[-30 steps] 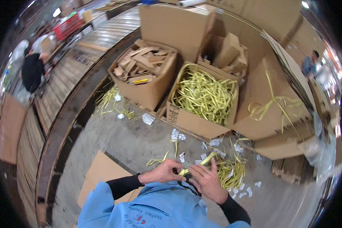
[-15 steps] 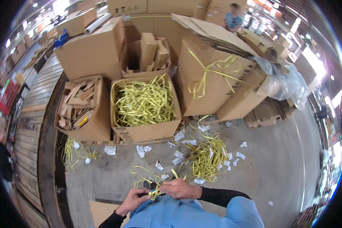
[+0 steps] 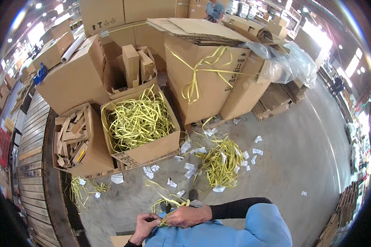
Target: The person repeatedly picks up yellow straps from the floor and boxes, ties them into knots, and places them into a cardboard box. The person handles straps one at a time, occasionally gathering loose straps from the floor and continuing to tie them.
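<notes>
Close to my body, my left hand (image 3: 144, 226) pinches a yellow strap (image 3: 172, 201) between thumb and fingers. Right beside it, my right hand (image 3: 190, 216) is closed on the same strap, its back turned up and most of its fingers hidden. Loose loops of the strap stick out beyond my hands, above the floor. Farther ahead and to the right, a tangled pile of yellow straps (image 3: 222, 166) lies on the floor among scraps of white paper (image 3: 189, 170).
A cardboard box (image 3: 146, 151) full of yellow straps stands ahead, beside a box of cardboard scraps (image 3: 90, 160). A large carton tied with yellow strap (image 3: 181, 74) bears flattened cardboard. Clear plastic film (image 3: 292, 66) hangs at right. Left runs a slatted roller track (image 3: 31, 164). Another person (image 3: 214, 10) stands far back.
My view has turned to the right, so the boxes appear farther left and tilted. My hands have drawn closer together, both still on the strap.
</notes>
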Motion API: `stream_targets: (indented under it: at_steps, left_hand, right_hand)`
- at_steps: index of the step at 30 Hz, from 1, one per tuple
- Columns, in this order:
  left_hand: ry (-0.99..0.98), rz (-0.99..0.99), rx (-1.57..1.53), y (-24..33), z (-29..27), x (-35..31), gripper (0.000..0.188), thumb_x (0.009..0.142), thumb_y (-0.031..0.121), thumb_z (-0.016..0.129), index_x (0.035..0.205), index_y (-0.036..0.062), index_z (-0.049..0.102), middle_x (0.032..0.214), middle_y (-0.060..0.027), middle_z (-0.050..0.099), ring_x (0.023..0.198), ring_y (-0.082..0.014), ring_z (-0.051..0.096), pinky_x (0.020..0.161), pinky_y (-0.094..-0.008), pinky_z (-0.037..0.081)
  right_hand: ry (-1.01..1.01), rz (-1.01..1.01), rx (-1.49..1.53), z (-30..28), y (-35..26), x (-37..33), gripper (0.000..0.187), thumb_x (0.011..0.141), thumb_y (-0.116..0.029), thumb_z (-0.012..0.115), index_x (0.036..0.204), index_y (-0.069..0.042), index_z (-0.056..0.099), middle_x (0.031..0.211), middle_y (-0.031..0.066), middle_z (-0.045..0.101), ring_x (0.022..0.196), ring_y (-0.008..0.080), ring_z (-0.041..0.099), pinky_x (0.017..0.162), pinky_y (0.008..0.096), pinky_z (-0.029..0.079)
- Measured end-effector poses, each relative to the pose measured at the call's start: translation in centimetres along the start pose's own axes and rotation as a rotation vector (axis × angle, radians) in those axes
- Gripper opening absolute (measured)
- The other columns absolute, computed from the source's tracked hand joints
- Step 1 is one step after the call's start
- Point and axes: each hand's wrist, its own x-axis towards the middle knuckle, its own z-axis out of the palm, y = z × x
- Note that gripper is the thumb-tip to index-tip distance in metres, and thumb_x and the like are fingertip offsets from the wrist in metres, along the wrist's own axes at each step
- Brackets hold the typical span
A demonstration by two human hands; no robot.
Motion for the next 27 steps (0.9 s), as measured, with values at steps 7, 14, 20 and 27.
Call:
stream_targets:
  at_steps: [7, 14, 20, 27]
  left_hand:
    - [-0.012, -0.037, 0.005, -1.2, 0.2, -0.5, 0.01, 0.08, 0.002, 0.078, 0.083, -0.0022, 0.069, 0.08, -0.0037, 0.069, 0.074, -0.0087, 0.06, 0.07, -0.0254, 0.05]
    - [-0.048, -0.002, 0.051, -1.0, 1.1, 0.1, 0.009, 0.085, 0.004, 0.073, 0.087, -0.0024, 0.067, 0.082, -0.0035, 0.067, 0.075, -0.0089, 0.058, 0.07, -0.0256, 0.048]
    - [-0.087, 0.037, 0.006, -1.2, 1.5, 0.1, 0.01, 0.086, 0.004, 0.072, 0.086, -0.0005, 0.063, 0.083, -0.0005, 0.064, 0.076, -0.0069, 0.055, 0.072, -0.0243, 0.046]
    - [-0.194, 0.025, 0.105, -1.0, 0.8, 0.4, 0.017, 0.086, 0.005, 0.074, 0.09, 0.0005, 0.058, 0.086, -0.0031, 0.063, 0.084, -0.0101, 0.057, 0.079, -0.0283, 0.047]
  right_hand:
    - [0.078, 0.133, -0.017, 1.6, 0.1, -0.5, 0.014, 0.088, -0.014, 0.058, 0.094, -0.002, 0.057, 0.082, 0.0144, 0.057, 0.072, 0.0349, 0.062, 0.061, 0.0452, 0.051]
    - [0.018, 0.049, -0.055, -0.1, 1.4, -0.3, 0.015, 0.088, -0.018, 0.059, 0.093, -0.004, 0.057, 0.079, 0.0128, 0.058, 0.068, 0.0321, 0.062, 0.06, 0.0433, 0.05]
    - [-0.212, 0.188, -0.149, -1.9, 0.8, -2.0, 0.017, 0.089, -0.02, 0.058, 0.085, -0.004, 0.057, 0.073, 0.0141, 0.061, 0.068, 0.0324, 0.062, 0.062, 0.0443, 0.048]
    - [-0.122, 0.129, -0.186, -0.9, 1.0, -1.7, 0.016, 0.087, -0.019, 0.058, 0.084, -0.003, 0.056, 0.071, 0.0153, 0.06, 0.065, 0.0335, 0.062, 0.058, 0.0449, 0.048]
